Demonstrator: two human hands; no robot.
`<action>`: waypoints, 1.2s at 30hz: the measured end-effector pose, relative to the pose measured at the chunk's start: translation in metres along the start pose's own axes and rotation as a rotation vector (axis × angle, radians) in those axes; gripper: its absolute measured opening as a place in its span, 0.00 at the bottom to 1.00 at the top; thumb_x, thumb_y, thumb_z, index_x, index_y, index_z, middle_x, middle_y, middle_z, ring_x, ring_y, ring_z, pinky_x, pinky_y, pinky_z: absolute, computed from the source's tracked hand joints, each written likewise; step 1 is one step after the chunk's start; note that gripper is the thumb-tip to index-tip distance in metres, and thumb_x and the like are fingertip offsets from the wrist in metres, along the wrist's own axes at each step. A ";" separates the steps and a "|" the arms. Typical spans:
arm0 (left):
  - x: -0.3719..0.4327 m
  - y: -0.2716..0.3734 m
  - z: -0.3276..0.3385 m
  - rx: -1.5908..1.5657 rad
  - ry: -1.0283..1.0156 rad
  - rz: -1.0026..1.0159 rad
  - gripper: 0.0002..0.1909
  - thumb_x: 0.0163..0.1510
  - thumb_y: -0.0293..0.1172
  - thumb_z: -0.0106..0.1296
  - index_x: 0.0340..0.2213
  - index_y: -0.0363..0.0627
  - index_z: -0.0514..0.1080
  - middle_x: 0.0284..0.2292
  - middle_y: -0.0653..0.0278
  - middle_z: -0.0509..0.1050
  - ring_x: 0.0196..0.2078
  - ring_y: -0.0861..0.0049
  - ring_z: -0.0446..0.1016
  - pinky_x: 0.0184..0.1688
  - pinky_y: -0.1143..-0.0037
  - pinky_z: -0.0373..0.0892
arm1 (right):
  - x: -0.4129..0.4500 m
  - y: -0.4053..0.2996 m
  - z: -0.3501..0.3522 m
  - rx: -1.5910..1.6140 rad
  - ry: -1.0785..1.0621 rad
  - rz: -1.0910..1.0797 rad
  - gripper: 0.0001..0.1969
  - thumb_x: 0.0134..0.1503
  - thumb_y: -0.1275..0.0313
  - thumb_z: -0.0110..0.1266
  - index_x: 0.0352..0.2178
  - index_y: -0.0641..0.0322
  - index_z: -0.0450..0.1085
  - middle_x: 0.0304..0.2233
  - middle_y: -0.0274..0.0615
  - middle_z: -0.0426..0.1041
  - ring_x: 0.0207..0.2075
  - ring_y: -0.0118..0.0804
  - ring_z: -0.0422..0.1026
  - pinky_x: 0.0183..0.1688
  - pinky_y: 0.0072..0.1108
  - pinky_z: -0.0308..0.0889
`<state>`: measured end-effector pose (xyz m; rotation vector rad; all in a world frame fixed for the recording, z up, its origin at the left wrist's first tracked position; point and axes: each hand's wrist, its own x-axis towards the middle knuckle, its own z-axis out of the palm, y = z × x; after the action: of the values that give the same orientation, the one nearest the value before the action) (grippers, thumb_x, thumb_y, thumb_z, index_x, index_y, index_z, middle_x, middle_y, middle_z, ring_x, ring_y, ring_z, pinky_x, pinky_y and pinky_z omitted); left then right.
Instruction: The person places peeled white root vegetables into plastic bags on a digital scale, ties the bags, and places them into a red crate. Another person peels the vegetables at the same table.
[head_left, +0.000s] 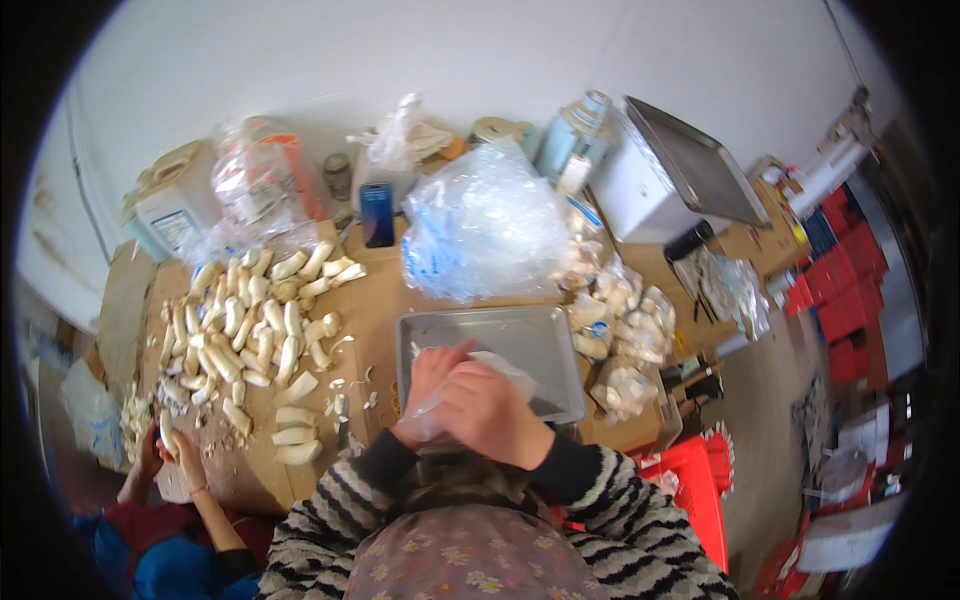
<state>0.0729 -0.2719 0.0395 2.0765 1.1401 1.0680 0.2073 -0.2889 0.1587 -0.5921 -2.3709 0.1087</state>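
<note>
Both my hands meet over a grey metal tray (487, 322) in front of me. My left hand (435, 375) lies partly beneath my right hand (487, 409), which crosses over it and is blurred. A thin clear plastic bag (510, 371) is gripped by my right hand and spreads over the tray and my left wrist. Whether my left fingers hold the bag cannot be told. Left of the tray lies a large heap of king oyster mushrooms (240, 322), with several thick pieces (296, 435) in a short column nearer me. Filled bags of mushrooms (634, 330) lie right of the tray.
A co-worker's hands (187, 457) hold a mushroom at lower left. Behind the tray lie a big pile of clear plastic bags (487, 225) and a phone (376, 215). A thermos flask (577, 135), white box (637, 187) and plastic jug (176, 195) stand by the wall. A red basket (690, 480) is at right.
</note>
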 end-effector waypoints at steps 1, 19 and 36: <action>0.004 -0.005 0.000 -0.101 -0.038 -0.066 0.36 0.43 0.35 0.60 0.55 0.47 0.65 0.37 0.64 0.70 0.42 0.65 0.66 0.50 0.65 0.59 | 0.002 -0.005 0.001 -0.037 -0.013 -0.050 0.05 0.34 0.73 0.51 0.17 0.61 0.65 0.22 0.38 0.68 0.30 0.38 0.69 0.38 0.25 0.66; -0.013 -0.019 0.000 -0.073 -0.162 0.034 0.26 0.46 0.43 0.57 0.48 0.54 0.72 0.55 0.60 0.67 0.55 0.63 0.67 0.60 0.56 0.51 | -0.088 0.038 -0.051 0.591 -0.117 0.741 0.43 0.40 0.65 0.71 0.58 0.58 0.59 0.48 0.41 0.65 0.36 0.34 0.66 0.40 0.25 0.65; -0.003 0.029 -0.009 -0.081 -0.130 -0.090 0.24 0.65 0.44 0.28 0.49 0.41 0.65 0.46 0.64 0.76 0.55 0.75 0.67 0.64 0.68 0.46 | -0.037 -0.023 0.047 0.000 0.115 0.347 0.09 0.46 0.77 0.49 0.32 0.65 0.68 0.29 0.44 0.67 0.33 0.43 0.71 0.35 0.29 0.68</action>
<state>0.0767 -0.2884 0.0645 1.9817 1.0965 0.9078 0.1930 -0.3225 0.1059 -0.9787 -2.1387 0.2217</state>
